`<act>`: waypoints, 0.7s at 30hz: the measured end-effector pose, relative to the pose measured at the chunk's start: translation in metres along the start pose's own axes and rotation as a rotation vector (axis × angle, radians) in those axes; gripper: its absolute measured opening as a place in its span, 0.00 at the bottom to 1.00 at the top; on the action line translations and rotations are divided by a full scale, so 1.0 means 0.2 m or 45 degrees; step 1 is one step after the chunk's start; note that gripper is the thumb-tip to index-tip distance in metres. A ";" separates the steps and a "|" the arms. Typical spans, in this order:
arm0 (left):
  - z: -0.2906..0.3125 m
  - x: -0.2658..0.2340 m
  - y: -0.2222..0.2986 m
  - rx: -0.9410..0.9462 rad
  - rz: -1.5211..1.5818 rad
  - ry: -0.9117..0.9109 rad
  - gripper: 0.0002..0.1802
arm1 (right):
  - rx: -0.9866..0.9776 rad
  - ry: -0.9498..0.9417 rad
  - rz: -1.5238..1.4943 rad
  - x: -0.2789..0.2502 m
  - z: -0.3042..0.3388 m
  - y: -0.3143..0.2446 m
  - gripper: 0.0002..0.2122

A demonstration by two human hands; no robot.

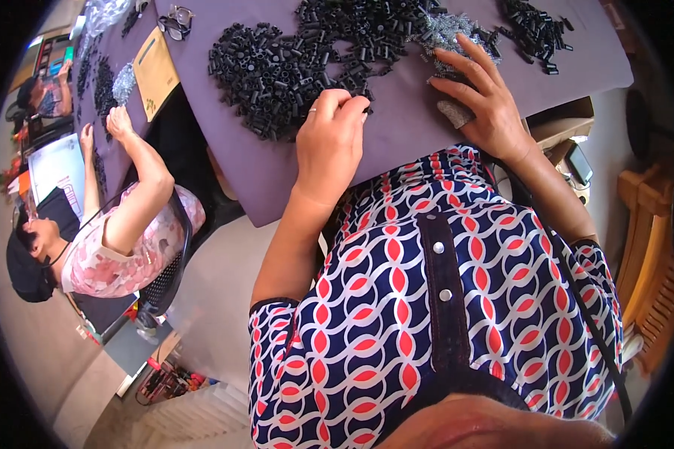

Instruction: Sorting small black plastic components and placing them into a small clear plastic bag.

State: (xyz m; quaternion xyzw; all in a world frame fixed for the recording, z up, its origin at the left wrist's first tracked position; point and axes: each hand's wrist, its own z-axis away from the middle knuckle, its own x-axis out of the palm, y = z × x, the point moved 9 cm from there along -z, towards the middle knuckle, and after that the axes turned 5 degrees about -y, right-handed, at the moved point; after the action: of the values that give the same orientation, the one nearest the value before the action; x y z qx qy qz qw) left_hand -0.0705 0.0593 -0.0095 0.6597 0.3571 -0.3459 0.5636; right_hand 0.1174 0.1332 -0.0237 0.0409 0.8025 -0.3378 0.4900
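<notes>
My left hand (328, 142), a ring on one finger, is closed in a pinch at the near edge of a pile of small black cylindrical plastic parts (258, 75). A dark piece (369, 107) shows at its fingertips, mostly hidden by them. To the right, my right hand (487, 108) has its fingers apart, reaching over a heap of small silvery metal springs (457, 37). A greyish cover (454, 114) wraps the thumb of that hand. Nothing shows in its grasp.
More black parts lie in a second pile (374, 26) and a far-right pile (539, 34) on the purple tablecloth (225, 161). Eyeglasses (176, 22) and a brown envelope (156, 71) are at the left. Co-workers (127, 239) sit there. A wooden chair (644, 254) stands right.
</notes>
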 end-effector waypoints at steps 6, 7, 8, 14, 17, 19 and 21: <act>0.07 -0.11 -0.01 -0.069 0.051 0.031 0.07 | 0.015 0.034 -0.050 -0.02 0.01 -0.09 0.26; 0.08 -0.13 -0.04 -0.147 0.193 0.022 0.07 | 0.023 0.025 -0.068 -0.02 0.01 -0.10 0.25; 0.11 -0.12 -0.11 -0.293 0.551 0.031 0.07 | 0.031 0.016 -0.087 -0.03 0.02 -0.12 0.25; 0.22 -0.12 -0.21 -0.731 2.199 -0.076 0.06 | -0.013 0.062 -0.122 -0.12 0.00 -0.24 0.15; 0.24 -0.16 -0.15 -0.771 2.599 -0.139 0.09 | 0.020 0.078 -0.153 -0.19 0.00 -0.29 0.14; 0.23 -0.26 -0.09 -0.742 2.570 -0.144 0.10 | 0.022 0.102 -0.147 -0.27 0.00 -0.34 0.13; 0.21 -0.37 -0.03 -0.704 2.538 -0.153 0.12 | 0.039 0.129 -0.133 -0.38 0.01 -0.38 0.13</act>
State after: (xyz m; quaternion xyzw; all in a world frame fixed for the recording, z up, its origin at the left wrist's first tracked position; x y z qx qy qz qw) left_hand -0.1150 0.0119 0.0467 0.4850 -0.3127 0.3393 0.7428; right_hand 0.1279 0.0940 0.0756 0.0235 0.8220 -0.3729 0.4298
